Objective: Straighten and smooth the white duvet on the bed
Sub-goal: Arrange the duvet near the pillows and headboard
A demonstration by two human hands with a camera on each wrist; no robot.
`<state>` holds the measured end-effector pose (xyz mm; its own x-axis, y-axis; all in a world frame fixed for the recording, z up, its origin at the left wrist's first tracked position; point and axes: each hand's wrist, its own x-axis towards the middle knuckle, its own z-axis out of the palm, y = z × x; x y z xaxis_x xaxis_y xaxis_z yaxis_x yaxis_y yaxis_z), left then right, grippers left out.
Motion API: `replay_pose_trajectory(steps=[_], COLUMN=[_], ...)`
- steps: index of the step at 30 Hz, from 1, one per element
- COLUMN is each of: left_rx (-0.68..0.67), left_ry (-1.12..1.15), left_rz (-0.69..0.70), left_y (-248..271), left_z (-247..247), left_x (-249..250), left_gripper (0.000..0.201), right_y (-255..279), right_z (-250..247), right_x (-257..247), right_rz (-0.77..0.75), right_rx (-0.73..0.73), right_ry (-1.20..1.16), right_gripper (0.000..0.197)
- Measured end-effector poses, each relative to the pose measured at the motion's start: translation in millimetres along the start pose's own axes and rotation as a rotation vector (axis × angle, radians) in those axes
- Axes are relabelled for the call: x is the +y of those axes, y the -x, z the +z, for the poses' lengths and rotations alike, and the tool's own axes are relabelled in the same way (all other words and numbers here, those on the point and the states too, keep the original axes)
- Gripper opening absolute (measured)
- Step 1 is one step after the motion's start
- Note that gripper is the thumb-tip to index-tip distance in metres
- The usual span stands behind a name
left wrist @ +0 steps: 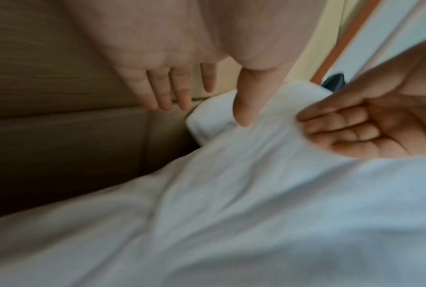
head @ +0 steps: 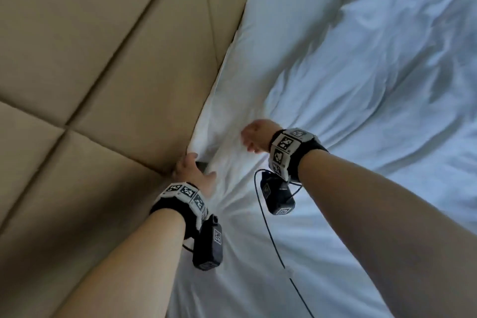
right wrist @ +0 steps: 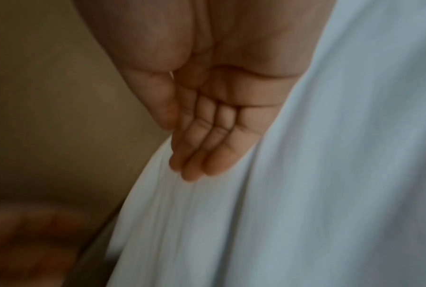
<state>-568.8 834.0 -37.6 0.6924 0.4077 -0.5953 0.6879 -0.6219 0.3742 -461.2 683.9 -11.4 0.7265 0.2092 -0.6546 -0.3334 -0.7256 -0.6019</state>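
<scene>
The white duvet lies wrinkled across the bed, with folds fanning out from its edge by the headboard. My left hand is at the gap between duvet and headboard. In the left wrist view this hand has straight fingers spread, and its thumb touches a raised duvet corner. My right hand rests on the duvet a little further along the same edge. Its straight, closed fingers lie against the cloth without gripping it.
A beige padded headboard runs along the left, tight against the bed. White pillows lie at the far end along it. A black cable hangs from my right wrist over the duvet.
</scene>
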Motion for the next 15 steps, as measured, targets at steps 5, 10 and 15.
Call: replay_pose_trajectory(steps=[5, 10, 15], left_rx=[-0.062, -0.093, -0.068], left_ry=[0.035, -0.057, -0.042], left_rz=[0.246, 0.249, 0.335], left_y=[-35, -52, -66], left_z=[11, 41, 45], left_x=[85, 125, 149], left_gripper=[0.07, 0.093, 0.084], right_y=[-35, -86, -108], right_z=[-137, -165, -164], right_x=[-7, 9, 29], right_rz=[0.21, 0.381, 0.4], right_rx=[0.505, 0.474, 0.304], right_ry=[0.171, 0.177, 0.727], right_gripper=[0.084, 0.104, 0.048])
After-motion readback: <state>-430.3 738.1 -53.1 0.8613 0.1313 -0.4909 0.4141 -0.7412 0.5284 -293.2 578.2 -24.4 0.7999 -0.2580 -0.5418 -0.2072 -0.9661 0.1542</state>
